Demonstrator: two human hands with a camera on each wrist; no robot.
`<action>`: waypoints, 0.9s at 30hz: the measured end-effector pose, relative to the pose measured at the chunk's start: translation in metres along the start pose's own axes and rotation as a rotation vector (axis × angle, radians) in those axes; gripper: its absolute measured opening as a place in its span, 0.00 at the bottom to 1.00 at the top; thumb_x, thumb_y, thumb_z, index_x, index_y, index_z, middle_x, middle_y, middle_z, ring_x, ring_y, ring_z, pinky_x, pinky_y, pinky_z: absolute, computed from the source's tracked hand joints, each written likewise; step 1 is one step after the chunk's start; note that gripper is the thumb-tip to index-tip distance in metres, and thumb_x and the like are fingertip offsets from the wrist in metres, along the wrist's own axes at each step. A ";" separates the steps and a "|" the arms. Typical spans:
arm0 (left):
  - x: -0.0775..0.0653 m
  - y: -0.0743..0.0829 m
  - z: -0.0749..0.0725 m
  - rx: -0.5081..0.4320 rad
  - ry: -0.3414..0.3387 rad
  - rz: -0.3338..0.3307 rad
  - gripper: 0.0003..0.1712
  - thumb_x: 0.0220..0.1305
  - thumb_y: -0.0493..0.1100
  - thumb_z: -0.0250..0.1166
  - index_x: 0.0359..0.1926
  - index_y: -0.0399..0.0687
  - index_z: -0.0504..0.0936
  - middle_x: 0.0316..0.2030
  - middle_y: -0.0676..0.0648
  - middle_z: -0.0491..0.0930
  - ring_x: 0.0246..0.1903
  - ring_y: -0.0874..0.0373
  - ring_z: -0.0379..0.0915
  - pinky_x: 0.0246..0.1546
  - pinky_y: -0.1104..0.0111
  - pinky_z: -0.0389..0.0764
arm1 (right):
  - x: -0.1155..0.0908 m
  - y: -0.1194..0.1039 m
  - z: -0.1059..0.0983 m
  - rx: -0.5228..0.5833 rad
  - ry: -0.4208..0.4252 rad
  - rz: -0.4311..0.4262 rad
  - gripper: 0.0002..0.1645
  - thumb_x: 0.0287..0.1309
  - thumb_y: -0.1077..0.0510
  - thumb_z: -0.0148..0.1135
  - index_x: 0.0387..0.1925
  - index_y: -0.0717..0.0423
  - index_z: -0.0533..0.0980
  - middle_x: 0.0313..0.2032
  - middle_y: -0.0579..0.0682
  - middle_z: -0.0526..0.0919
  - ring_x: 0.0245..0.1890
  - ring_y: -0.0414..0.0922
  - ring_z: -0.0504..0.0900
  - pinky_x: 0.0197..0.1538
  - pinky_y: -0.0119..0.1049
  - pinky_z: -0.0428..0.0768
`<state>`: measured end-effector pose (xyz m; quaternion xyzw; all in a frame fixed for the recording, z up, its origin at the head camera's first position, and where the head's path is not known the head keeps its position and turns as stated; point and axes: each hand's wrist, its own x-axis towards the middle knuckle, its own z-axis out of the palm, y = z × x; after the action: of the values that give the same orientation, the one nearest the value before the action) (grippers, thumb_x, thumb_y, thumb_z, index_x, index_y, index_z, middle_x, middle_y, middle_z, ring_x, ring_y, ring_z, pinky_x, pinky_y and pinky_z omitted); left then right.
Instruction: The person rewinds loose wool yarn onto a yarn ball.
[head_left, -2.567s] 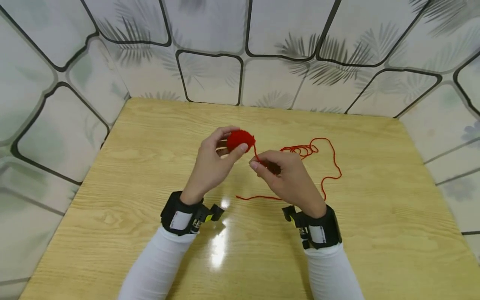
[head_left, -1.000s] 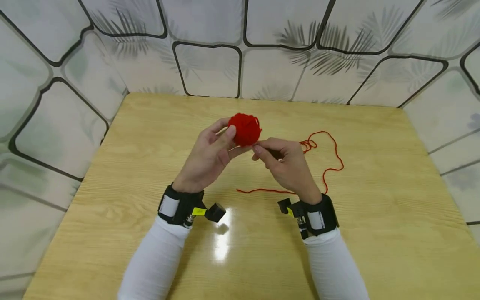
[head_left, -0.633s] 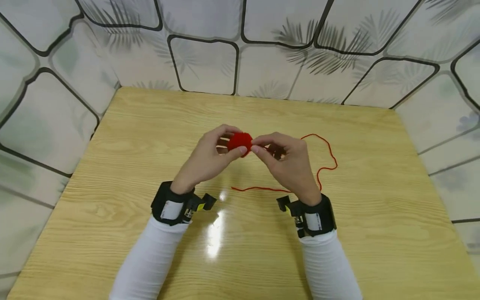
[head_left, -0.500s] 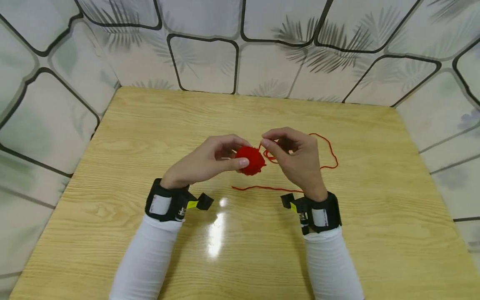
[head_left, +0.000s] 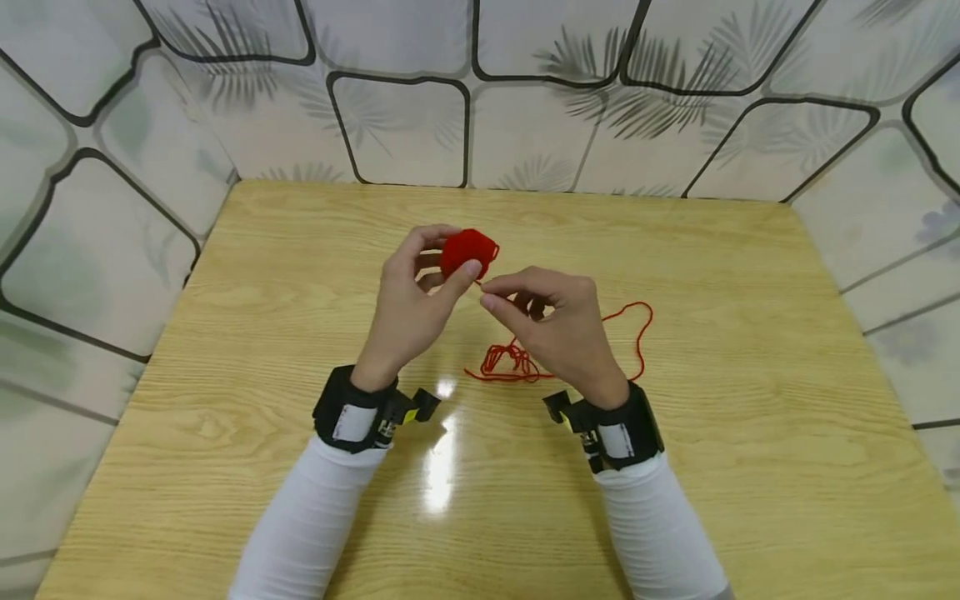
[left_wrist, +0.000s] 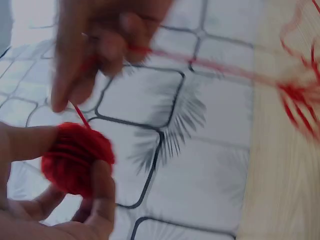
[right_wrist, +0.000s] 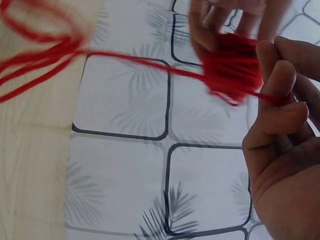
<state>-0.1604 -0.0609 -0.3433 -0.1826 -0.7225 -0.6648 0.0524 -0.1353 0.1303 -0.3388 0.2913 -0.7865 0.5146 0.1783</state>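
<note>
A small ball of red yarn (head_left: 467, 252) is held above the table between the thumb and fingers of my left hand (head_left: 411, 308). Just to its right, my right hand (head_left: 558, 329) pinches the strand of yarn (left_wrist: 81, 116) that comes off the ball. In the left wrist view a short taut length runs from the ball up to the right fingertips. More yarn trails from the right hand down to a loose tangle (head_left: 508, 360) on the table. The right wrist view shows the wound ball (right_wrist: 234, 67) close beside the right fingers, with blurred loops at left.
The wooden table (head_left: 750, 375) reaches back to a patterned wall (head_left: 405, 125). A loose curve of red yarn (head_left: 649, 325) lies right of the right hand. Black straps with small cameras (head_left: 352, 417) sit on both wrists.
The ball has been turned about in the left hand and raised up and left. The right hand has shifted left and lower with the strand. The yarn tangle now lies nearer the front.
</note>
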 end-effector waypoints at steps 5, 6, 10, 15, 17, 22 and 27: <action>0.001 -0.001 -0.014 0.169 -0.389 -0.082 0.18 0.72 0.40 0.65 0.60 0.40 0.77 0.51 0.45 0.81 0.49 0.52 0.79 0.50 0.57 0.82 | -0.001 0.000 -0.015 0.003 0.055 0.030 0.08 0.58 0.69 0.72 0.40 0.63 0.85 0.32 0.53 0.87 0.21 0.41 0.74 0.25 0.29 0.71; 0.001 0.000 -0.017 0.142 -0.481 -0.094 0.17 0.73 0.40 0.64 0.59 0.40 0.78 0.50 0.45 0.82 0.47 0.52 0.80 0.49 0.57 0.83 | -0.002 0.001 -0.018 0.009 0.072 0.041 0.08 0.57 0.70 0.72 0.41 0.64 0.85 0.33 0.54 0.87 0.22 0.41 0.74 0.25 0.28 0.71; 0.001 0.000 -0.025 -0.120 -0.666 -0.112 0.19 0.75 0.45 0.62 0.58 0.38 0.78 0.48 0.43 0.83 0.45 0.49 0.81 0.47 0.58 0.84 | -0.002 0.005 -0.022 0.067 0.104 0.072 0.10 0.56 0.73 0.70 0.42 0.67 0.83 0.33 0.57 0.86 0.24 0.42 0.75 0.26 0.28 0.74; -0.001 0.004 -0.019 -0.612 -0.423 -0.125 0.33 0.64 0.54 0.72 0.61 0.37 0.74 0.57 0.39 0.77 0.55 0.47 0.76 0.55 0.61 0.81 | 0.000 0.007 -0.013 0.156 0.068 0.088 0.09 0.57 0.75 0.68 0.41 0.68 0.83 0.33 0.56 0.86 0.24 0.44 0.75 0.25 0.29 0.75; -0.001 0.006 -0.012 -0.734 -0.261 -0.109 0.34 0.60 0.52 0.74 0.60 0.40 0.73 0.59 0.38 0.75 0.58 0.46 0.74 0.57 0.61 0.80 | 0.001 0.006 -0.009 0.149 0.048 0.092 0.08 0.58 0.73 0.68 0.40 0.66 0.83 0.32 0.54 0.86 0.22 0.44 0.73 0.24 0.30 0.73; 0.000 0.002 -0.003 -0.486 0.075 0.000 0.22 0.70 0.37 0.67 0.60 0.36 0.72 0.56 0.39 0.75 0.54 0.46 0.76 0.53 0.61 0.82 | 0.000 0.002 -0.004 0.077 -0.022 0.097 0.05 0.59 0.68 0.71 0.38 0.62 0.84 0.29 0.47 0.85 0.20 0.43 0.72 0.23 0.31 0.71; 0.000 -0.003 -0.008 0.190 0.106 0.088 0.23 0.69 0.34 0.66 0.61 0.32 0.73 0.54 0.37 0.76 0.48 0.47 0.75 0.48 0.60 0.84 | -0.001 0.001 -0.010 0.023 -0.040 0.104 0.05 0.59 0.67 0.71 0.38 0.59 0.85 0.30 0.45 0.85 0.21 0.42 0.73 0.24 0.30 0.71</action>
<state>-0.1628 -0.0685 -0.3450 -0.1731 -0.7698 -0.5990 0.1366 -0.1356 0.1397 -0.3365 0.2622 -0.7981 0.5262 0.1322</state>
